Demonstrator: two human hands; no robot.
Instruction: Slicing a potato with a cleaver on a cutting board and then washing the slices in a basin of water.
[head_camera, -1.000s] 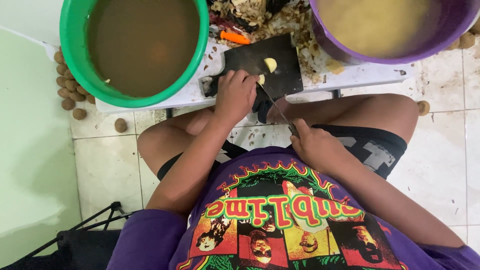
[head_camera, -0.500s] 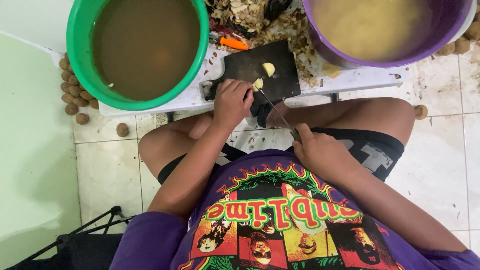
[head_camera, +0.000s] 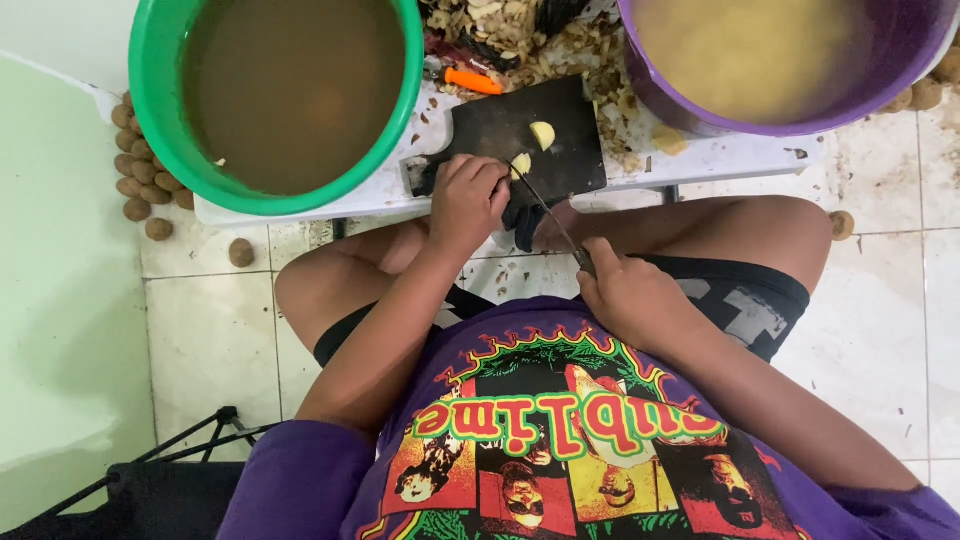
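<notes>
Knife (head_camera: 548, 212) in closed right hand (head_camera: 625, 295)

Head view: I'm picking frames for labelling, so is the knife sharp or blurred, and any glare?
Head view: knife blade thin but readable, right hand and left hand crisp; soft even light, no harsh glare; mild sheen on green bucket water.

Far left, a bright green bucket (head_camera: 150, 110) of murky brown water. Far right, a purple bucket (head_camera: 680, 105) of cloudy yellowish water. Between them a black cutting board (head_camera: 490, 130) with pale yellow pieces (head_camera: 541, 134), an orange-handled tool (head_camera: 472, 81) just beyond. Brown round nuts (head_camera: 135, 185) on white floor tiles (head_camera: 210, 320) at left. Near, a purple shirt (head_camera: 300, 490) printed in red, yellow and green; black shorts (head_camera: 745, 300).
</notes>
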